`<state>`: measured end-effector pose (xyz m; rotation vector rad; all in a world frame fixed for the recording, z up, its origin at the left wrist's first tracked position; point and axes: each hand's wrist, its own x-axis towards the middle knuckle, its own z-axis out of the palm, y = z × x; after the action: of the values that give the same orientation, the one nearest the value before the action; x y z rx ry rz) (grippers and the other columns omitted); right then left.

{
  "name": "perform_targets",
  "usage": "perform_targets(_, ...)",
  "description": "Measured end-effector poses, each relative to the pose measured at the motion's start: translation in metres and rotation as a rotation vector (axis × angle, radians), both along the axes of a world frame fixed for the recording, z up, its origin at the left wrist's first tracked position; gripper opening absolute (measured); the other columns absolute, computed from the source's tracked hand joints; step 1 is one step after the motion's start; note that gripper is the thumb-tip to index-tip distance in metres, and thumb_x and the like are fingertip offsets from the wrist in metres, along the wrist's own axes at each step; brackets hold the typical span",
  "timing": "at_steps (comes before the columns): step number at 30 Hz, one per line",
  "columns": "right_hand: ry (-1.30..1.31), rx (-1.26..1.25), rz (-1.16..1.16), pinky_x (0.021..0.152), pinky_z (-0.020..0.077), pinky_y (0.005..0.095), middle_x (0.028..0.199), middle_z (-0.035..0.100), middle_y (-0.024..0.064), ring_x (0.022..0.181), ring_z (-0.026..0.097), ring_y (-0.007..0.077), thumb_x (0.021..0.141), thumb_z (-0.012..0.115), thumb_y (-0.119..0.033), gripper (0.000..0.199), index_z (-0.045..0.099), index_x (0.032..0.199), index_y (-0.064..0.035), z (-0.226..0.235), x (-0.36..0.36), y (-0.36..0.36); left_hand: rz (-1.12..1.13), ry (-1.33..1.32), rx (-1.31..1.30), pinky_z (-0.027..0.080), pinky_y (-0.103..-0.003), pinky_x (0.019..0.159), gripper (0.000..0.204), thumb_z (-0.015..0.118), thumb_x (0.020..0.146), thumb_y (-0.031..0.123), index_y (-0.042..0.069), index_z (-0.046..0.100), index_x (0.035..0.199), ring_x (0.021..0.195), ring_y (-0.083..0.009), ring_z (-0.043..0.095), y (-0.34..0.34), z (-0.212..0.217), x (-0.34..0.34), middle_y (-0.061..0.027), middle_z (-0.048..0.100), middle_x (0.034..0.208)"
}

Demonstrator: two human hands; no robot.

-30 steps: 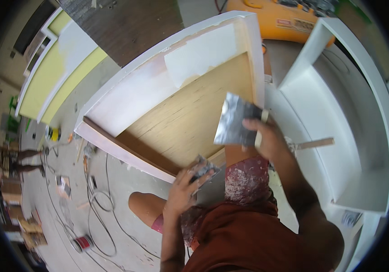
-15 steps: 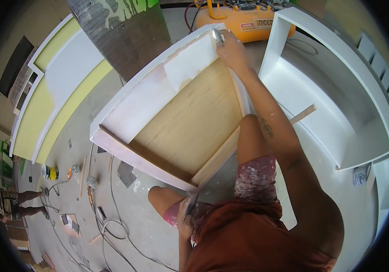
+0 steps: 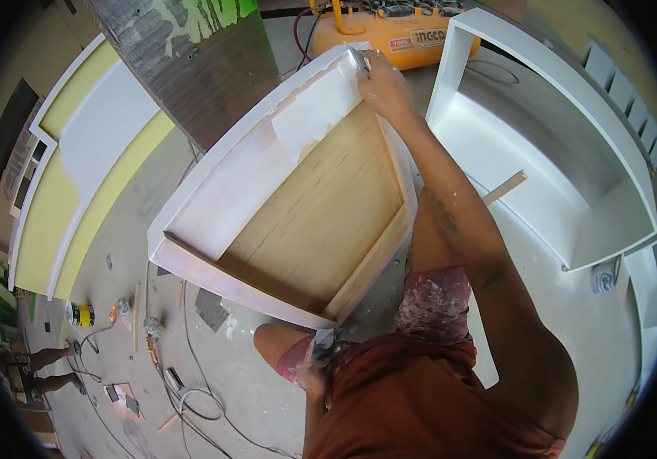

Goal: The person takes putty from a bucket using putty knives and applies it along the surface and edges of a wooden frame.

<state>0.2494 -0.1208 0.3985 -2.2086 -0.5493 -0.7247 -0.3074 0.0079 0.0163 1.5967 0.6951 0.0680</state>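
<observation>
A wedge-shaped, curved-edge wooden box [image 3: 214, 195], painted white along its rim and partly inside, stands tilted before my knees. Bare plywood [image 3: 321, 206] shows on its inner panel. At its far upper corner my right hand [image 3: 383, 83] grips a putty knife [image 3: 359, 60], whose metal blade lies against the white rim. Low by my lap, my left hand [image 3: 315, 379] is closed on a flat grey scraper blade [image 3: 325, 343], held just below the box's near corner. The fingers of that hand are partly hidden.
On the right stands a white curved cabinet frame [image 3: 550, 191] with a wood strip [image 3: 506, 187] beside it. Behind are an orange air compressor [image 3: 378, 38] and a grey board [image 3: 191, 76]. A yellow-white panel [image 3: 91, 153], hoses [image 3: 198, 405], a can [image 3: 80, 314] and a person's legs [image 3: 53, 367] are leftward.
My right hand and putty knife have shifted slightly at the far corner, the blade now turned against the rim. The left-hand scraper has turned to show more of its face.
</observation>
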Motion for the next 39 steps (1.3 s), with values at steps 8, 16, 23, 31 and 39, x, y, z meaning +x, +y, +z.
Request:
perform_targets(8, -0.065, -0.153, -0.057, 0.090, 0.0489, 0.0476, 0.118, 0.058, 0.0255, 0.109, 0.058, 0.0411, 0.085, 0.053, -0.012, 0.034, 0.057, 0.115, 0.0032, -0.015, -0.012, 0.010, 0.091, -0.055, -0.352, 0.052, -0.034, 0.076, 0.016, 0.064, 0.086, 0.014, 0.006, 0.074, 0.096, 0.085, -0.0241, 0.068, -0.010, 0.091, 0.050, -0.0134, 0.072, 0.089)
perform_targets(16, -0.018, -0.018, -0.027, 0.094, 0.0474, 0.0473, 0.120, 0.059, 0.0259, 0.111, 0.058, 0.0410, 0.086, 0.051, -0.013, 0.038, 0.057, 0.120, 0.0034, -0.013, 0.001, -0.013, -0.027, 0.016, -0.228, 0.054, -0.038, 0.091, 0.066, 0.052, 0.071, 0.014, -0.001, 0.047, 0.135, 0.110, -0.0304, 0.061, -0.010, 0.107, 0.059, -0.0163, 0.059, 0.120)
perform_targets(23, -0.178, -0.124, -0.133, 0.089, 0.0496, 0.0476, 0.116, 0.058, 0.0227, 0.104, 0.059, 0.0396, 0.084, 0.055, -0.012, 0.034, 0.056, 0.116, 0.0008, -0.023, -0.003, 0.005, 0.147, -0.118, -0.432, 0.051, -0.031, 0.061, 0.006, 0.063, 0.082, 0.002, 0.001, 0.069, 0.082, 0.066, -0.0146, 0.061, -0.008, 0.066, 0.046, -0.0044, 0.066, 0.075)
perform_targets(31, -0.055, -0.158, -0.013, 0.091, 0.0482, 0.0466, 0.118, 0.053, 0.0196, 0.106, 0.055, 0.0381, 0.083, 0.062, -0.013, 0.039, 0.052, 0.118, -0.0001, -0.021, -0.073, 0.044, 0.165, -0.036, -0.624, 0.056, -0.042, 0.090, 0.069, 0.051, 0.069, 0.014, -0.002, 0.044, 0.135, 0.110, -0.0312, 0.061, -0.009, 0.107, 0.067, -0.0168, 0.057, 0.124)
perform_targets(39, -0.026, -0.146, 0.086, 0.087, 0.0526, 0.0431, 0.118, 0.050, 0.0199, 0.105, 0.054, 0.0368, 0.077, 0.069, -0.008, 0.050, 0.049, 0.121, 0.0029, -0.018, -0.132, 0.074, 0.176, -0.149, -0.736, 0.054, -0.050, 0.094, 0.069, 0.050, 0.070, 0.012, 0.001, 0.041, 0.137, 0.113, -0.0363, 0.059, -0.010, 0.118, 0.079, -0.0173, 0.054, 0.127)
